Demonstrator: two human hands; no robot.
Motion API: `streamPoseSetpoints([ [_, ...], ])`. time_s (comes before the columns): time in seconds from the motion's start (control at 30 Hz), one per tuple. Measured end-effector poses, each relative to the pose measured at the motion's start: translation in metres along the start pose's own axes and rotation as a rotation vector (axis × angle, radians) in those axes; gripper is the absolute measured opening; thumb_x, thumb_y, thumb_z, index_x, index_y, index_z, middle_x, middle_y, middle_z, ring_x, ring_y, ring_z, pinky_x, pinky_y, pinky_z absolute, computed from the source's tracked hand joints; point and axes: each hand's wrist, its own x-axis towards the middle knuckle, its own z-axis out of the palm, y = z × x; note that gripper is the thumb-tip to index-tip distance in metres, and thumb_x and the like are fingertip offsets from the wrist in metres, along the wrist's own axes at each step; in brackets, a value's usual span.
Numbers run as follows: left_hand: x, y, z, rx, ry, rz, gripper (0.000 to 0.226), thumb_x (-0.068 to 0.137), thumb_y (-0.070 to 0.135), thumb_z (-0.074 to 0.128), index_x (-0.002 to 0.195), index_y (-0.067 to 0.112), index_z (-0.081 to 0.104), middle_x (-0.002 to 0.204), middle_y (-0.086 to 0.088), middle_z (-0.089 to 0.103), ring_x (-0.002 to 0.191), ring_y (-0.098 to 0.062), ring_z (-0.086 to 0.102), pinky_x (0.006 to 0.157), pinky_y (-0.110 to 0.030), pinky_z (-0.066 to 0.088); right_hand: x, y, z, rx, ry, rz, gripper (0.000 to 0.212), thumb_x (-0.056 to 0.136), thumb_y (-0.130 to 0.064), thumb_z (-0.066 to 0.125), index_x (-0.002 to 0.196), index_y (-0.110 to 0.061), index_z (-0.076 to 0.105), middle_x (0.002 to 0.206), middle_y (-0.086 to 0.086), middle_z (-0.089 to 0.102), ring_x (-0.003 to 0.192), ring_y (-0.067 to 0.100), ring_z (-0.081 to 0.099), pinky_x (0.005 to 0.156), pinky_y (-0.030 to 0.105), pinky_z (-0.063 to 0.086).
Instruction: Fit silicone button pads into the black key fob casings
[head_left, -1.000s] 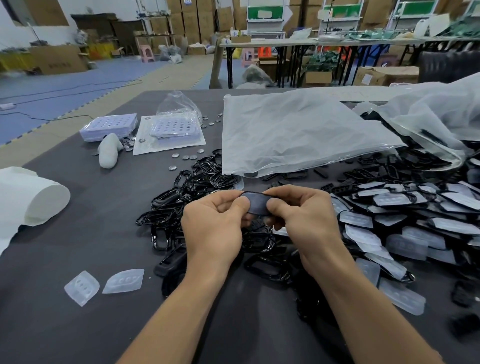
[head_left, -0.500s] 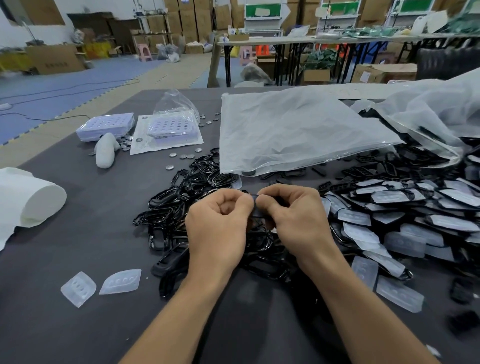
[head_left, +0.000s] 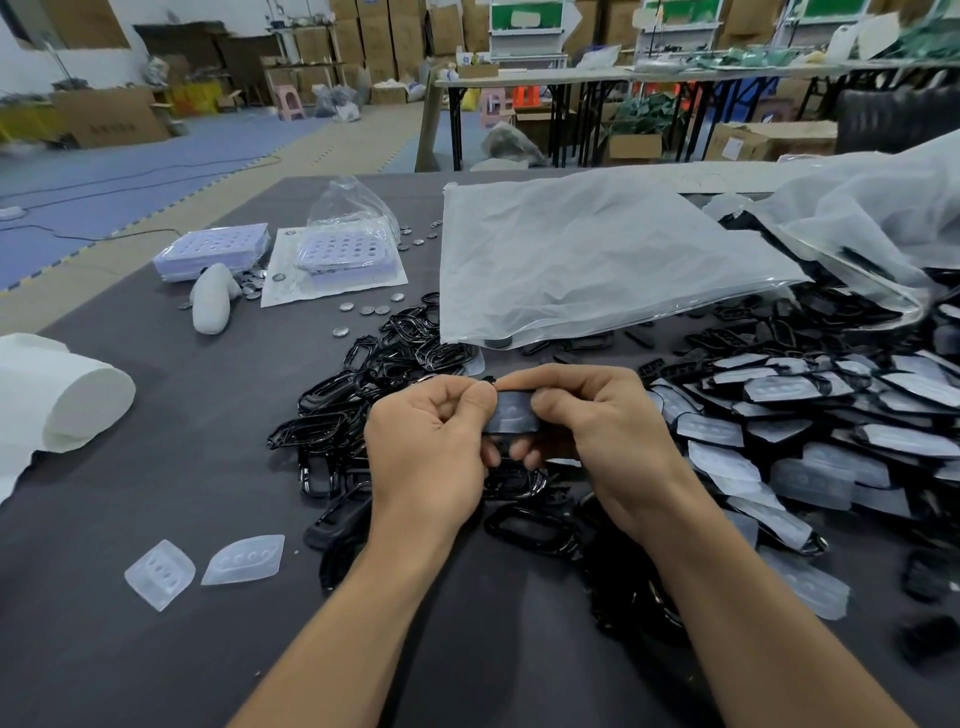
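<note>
1. Both hands hold one piece just above the heap. The left hand (head_left: 431, 447) pinches its near end, thumb on top and fingers curled beneath. The right hand (head_left: 608, 441) clamps the other end the same way.
2. The pad (head_left: 511, 413) lies between the two thumb tips, over the casing (head_left: 519, 431), of which only a dark lower edge shows.
3. To seat it well, I'd say the thumbs should press outward from the middle, running the pad's rim down all round, with the fingers underneath backing the casing.
4. Even pressure matters, I think: silicone pushed at one end alone probably springs out at the other.
5. Both ends of the piece sit under the thumbs, and its underside faces away. Whether the bumps are through their holes I cannot tell.
6. The fitted pile (head_left: 779, 415) right of the right fingers blurs towards the edge. Under the knuckles, the empty shells (head_left: 363, 395) tangle together and single ones are hard to pick out.
</note>
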Motion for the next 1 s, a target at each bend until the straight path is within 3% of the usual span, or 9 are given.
streamPoseSetpoints([
  [0.17,-0.001,0.002,-0.001,-0.044,-0.004,-0.01,0.026,0.092,0.008,0.073,0.069,0.021,0.077,0.047,-0.004,0.063,0.037,-0.012,0.054,0.038,-0.021,0.042,-0.001,0.005,0.006,-0.06,0.039,-0.056,0.028,0.084,0.014,0.067,0.087,-0.011,0.08,0.067,0.014,0.071,0.054,0.021,0.063,0.052,0.027,0.054],
  [0.33,-0.002,0.002,-0.001,-0.165,-0.128,-0.154,0.027,0.097,0.006,0.066,0.072,0.01,0.077,0.056,-0.013,0.066,0.045,-0.016,0.058,0.043,-0.023,0.049,0.002,0.007,-0.002,-0.05,0.065,-0.012,0.036,0.085,0.02,0.062,0.085,-0.011,0.08,0.065,0.014,0.07,0.053,0.024,0.06,0.052,0.027,0.055],
  [0.43,-0.004,0.003,-0.002,-0.15,-0.189,-0.197,0.017,0.091,-0.004,0.065,0.085,0.006,0.077,0.062,-0.012,0.071,0.049,-0.015,0.063,0.048,-0.022,0.053,0.004,0.01,-0.005,-0.07,0.109,0.016,0.032,0.084,0.021,0.061,0.089,-0.006,0.079,0.068,0.017,0.072,0.052,0.025,0.061,0.051,0.027,0.055],
  [0.63,-0.002,0.003,-0.003,-0.116,-0.153,-0.242,0.018,0.085,-0.013,0.068,0.095,-0.001,0.075,0.066,-0.014,0.073,0.048,-0.014,0.065,0.048,-0.02,0.053,0.0,0.007,-0.009,-0.065,0.057,0.13,0.046,0.082,0.023,0.05,0.095,-0.009,0.079,0.085,0.019,0.077,0.061,0.024,0.07,0.06,0.027,0.061],
  [0.7,-0.004,0.003,-0.001,-0.113,-0.126,-0.242,0.019,0.085,-0.013,0.068,0.091,0.003,0.077,0.067,-0.014,0.074,0.049,-0.014,0.065,0.05,-0.021,0.055,-0.003,0.005,-0.01,-0.299,0.131,0.021,0.043,0.08,0.013,0.055,0.096,-0.018,0.081,0.085,0.005,0.079,0.069,0.016,0.072,0.069,0.029,0.062],
  [0.77,-0.006,0.002,-0.001,-0.114,-0.079,-0.242,0.02,0.083,-0.012,0.068,0.087,0.006,0.077,0.068,-0.013,0.075,0.049,-0.015,0.066,0.05,-0.022,0.055,-0.011,-0.003,-0.008,-0.659,0.162,-0.135,0.039,0.075,-0.002,0.069,0.1,-0.03,0.081,0.082,-0.01,0.078,0.07,0.002,0.068,0.069,0.013,0.053],
  [0.83,-0.009,0.0,0.002,-0.108,-0.06,-0.251,0.021,0.082,-0.011,0.068,0.086,0.007,0.078,0.068,-0.012,0.076,0.05,-0.016,0.066,0.05,-0.023,0.055,-0.019,-0.007,-0.006,-0.894,0.128,-0.205,0.045,0.071,-0.012,0.078,0.108,-0.037,0.079,0.094,-0.015,0.078,0.086,-0.002,0.067,0.079,0.006,0.047],
  [0.93,-0.017,0.0,0.01,-0.049,-0.045,-0.235,0.018,0.083,-0.002,0.071,0.091,0.011,0.08,0.068,-0.005,0.077,0.054,-0.015,0.068,0.058,-0.027,0.058,-0.031,-0.013,-0.009,-1.04,0.157,-0.241,0.047,0.074,-0.021,0.083,0.116,-0.039,0.076,0.113,-0.009,0.075,0.108,0.01,0.066,0.098,0.025,0.05],
  [1.0,-0.023,0.002,0.013,0.109,0.031,-0.134,0.012,0.084,0.016,0.076,0.089,0.026,0.081,0.07,0.012,0.077,0.065,-0.004,0.072,0.072,-0.026,0.057,-0.036,-0.023,-0.026,-1.11,0.2,-0.213,0.046,0.075,-0.023,0.084,0.118,-0.039,0.076,0.116,-0.005,0.074,0.103,0.014,0.067,0.098,0.029,0.052],
])
